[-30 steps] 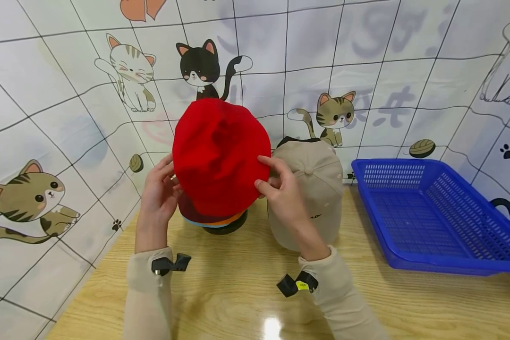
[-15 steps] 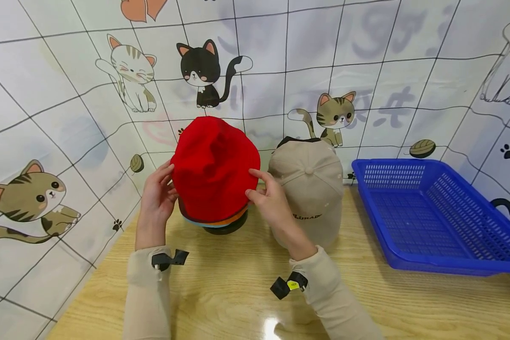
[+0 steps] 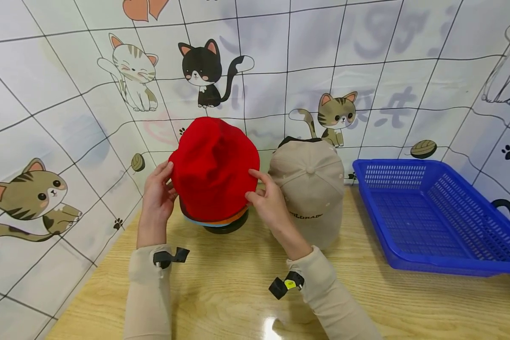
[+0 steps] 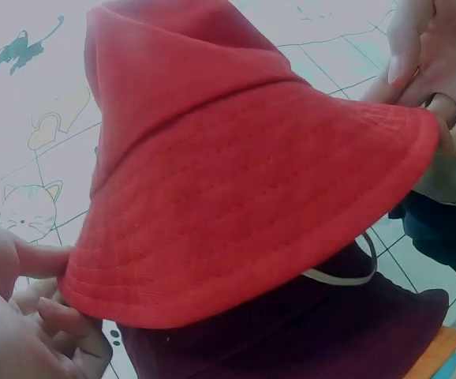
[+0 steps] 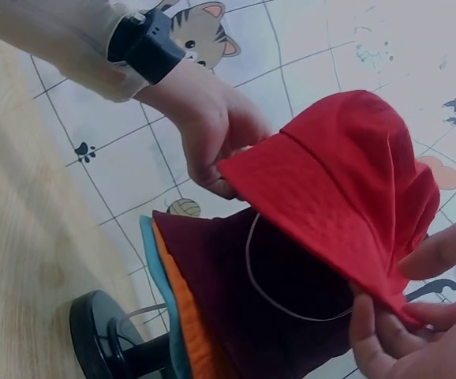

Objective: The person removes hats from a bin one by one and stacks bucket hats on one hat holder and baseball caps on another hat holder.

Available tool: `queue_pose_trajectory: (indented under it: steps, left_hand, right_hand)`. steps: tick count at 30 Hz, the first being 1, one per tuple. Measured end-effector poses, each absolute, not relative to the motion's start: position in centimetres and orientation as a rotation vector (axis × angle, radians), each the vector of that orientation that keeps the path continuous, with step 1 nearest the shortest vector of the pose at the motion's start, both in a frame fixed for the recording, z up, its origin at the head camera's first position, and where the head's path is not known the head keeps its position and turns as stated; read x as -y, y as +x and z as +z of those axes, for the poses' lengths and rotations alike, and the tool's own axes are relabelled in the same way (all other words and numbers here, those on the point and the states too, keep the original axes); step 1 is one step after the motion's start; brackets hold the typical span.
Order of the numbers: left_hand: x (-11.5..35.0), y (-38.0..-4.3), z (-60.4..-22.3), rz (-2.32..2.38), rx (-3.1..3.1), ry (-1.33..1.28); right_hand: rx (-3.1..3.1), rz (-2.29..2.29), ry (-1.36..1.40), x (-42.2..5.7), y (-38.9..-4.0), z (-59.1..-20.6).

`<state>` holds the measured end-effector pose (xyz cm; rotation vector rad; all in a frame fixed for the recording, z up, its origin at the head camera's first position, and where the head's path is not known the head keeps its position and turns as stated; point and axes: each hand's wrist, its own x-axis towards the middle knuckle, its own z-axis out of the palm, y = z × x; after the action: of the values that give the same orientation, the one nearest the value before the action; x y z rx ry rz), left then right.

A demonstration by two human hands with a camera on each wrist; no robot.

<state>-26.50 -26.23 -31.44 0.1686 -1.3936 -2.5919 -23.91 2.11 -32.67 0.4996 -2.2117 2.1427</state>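
Observation:
A red bucket hat [image 3: 214, 170] is held by its brim between both hands, crown up. My left hand [image 3: 156, 196] pinches the brim's left edge, and my right hand [image 3: 269, 198] pinches the right edge. Directly below is a stack of hats: a dark maroon one [image 5: 220, 276] on top, then an orange one [image 5: 194, 332] and a light blue one [image 5: 163, 288]. They sit on a black stand [image 5: 98, 335]. In the right wrist view, a thin white cord [image 5: 248, 253] loops out under the red brim, which sits tilted over the maroon hat.
Right of the stack stands a beige baseball cap [image 3: 308, 184] with dark lettering, close beside my right hand. A blue plastic basket [image 3: 450, 265] lies farther right on the wooden table [image 3: 221, 283]. Behind rises a wall covering [image 3: 263, 85] printed with cats.
Both hands have lowered the red bucket hat onto the stack and brought it slightly left, covering more of the maroon hat. Over the last half second the hat has hardly moved.

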Motion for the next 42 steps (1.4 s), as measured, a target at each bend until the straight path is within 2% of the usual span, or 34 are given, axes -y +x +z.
queue_pose_trajectory:
  steps: [6, 16, 25, 31, 42]
  left_hand:
    - [26.5, -26.6, -31.7, -2.558, 1.286, 0.110]
    - [27.1, -27.1, -32.5, -2.623, 1.269, 0.231]
    - [27.2, -26.7, -32.1, -2.755, 1.151, 0.086]
    - [27.1, -26.8, -32.2, -2.826, 1.087, 0.122]
    - [27.1, -27.1, -32.0, -2.915, 0.891, 0.091]
  right_hand:
    - [2.121, 2.177, 0.590, -1.9, -24.2, -33.3]
    - [2.190, 2.233, 0.556, -1.3, -25.0, -34.4]
    - [2.002, 2.381, 0.599, -1.3, -25.2, -34.8]
    - [2.000, 2.448, 0.584, -1.5, -25.2, -34.9]
    - [1.958, 2.546, 0.740, -1.8, -25.1, -34.7]
